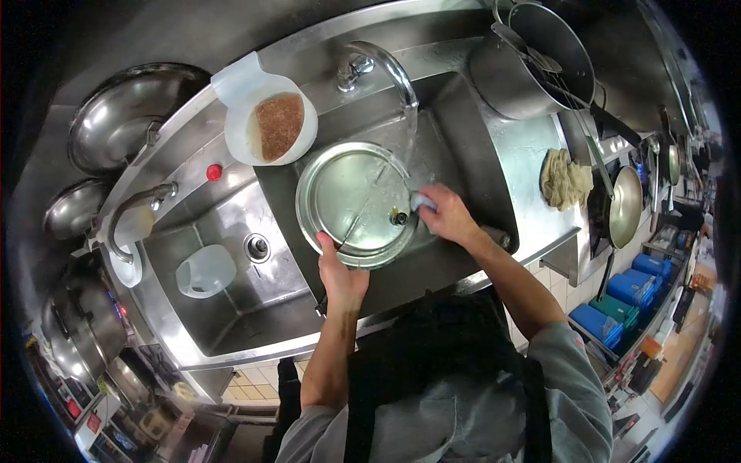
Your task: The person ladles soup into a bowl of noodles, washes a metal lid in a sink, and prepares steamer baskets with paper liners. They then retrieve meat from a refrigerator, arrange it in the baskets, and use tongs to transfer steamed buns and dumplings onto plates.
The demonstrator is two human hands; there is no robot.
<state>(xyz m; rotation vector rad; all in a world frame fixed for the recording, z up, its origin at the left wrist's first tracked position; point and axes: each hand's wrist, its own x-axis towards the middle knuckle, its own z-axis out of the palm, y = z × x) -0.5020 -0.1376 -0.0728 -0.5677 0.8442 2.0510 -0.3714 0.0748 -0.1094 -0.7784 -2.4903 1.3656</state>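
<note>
A shallow round shiny dish (343,193) with a stepped rim is held over the right sink basin (455,123). My left hand (341,279) grips its near left edge, thumb over the rim. In my right hand (446,216) is a light blue scrubbing pad (421,202), pressed at the dish's right edge. A small dark round piece (398,218) with a yellowish spot beside it shows within the dish's outline. Water runs from the curved faucet (395,69) just above the far right rim.
A cut-open white jug (307,133) holding a brown block stands behind the dish. Another plastic container (205,272) lies in the left basin (231,309). A large pot (502,77) with utensils and a crumpled cloth (565,180) sit to the right. A second faucet (116,231) rises at left.
</note>
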